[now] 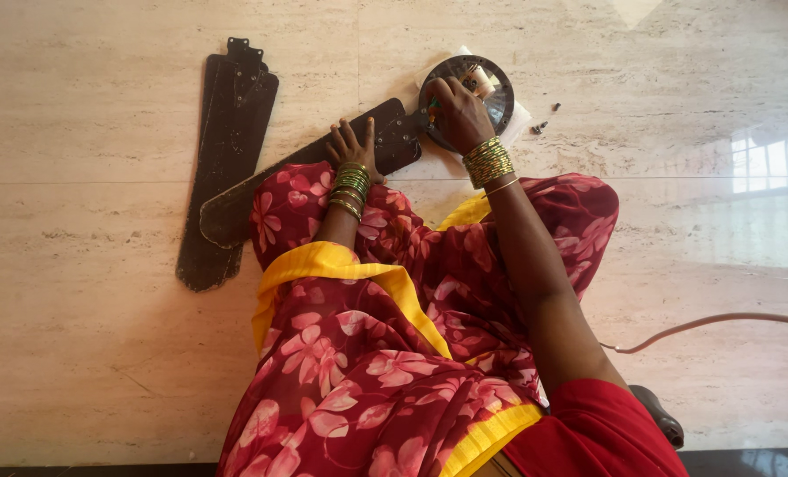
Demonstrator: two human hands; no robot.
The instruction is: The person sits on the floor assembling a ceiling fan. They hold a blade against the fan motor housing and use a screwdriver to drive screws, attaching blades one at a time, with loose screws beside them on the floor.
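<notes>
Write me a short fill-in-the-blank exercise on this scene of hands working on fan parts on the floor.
1. The left hand presses flat on a dark fan ____.
2. The right hand works at the round motor housing, which lies on the marble ____.
3. Both wrists wear green and gold ____.
4. Spare blades are stacked to the ____ of the pressed blade in the picture.

Missing words: blade; floor; bangles; left
</notes>
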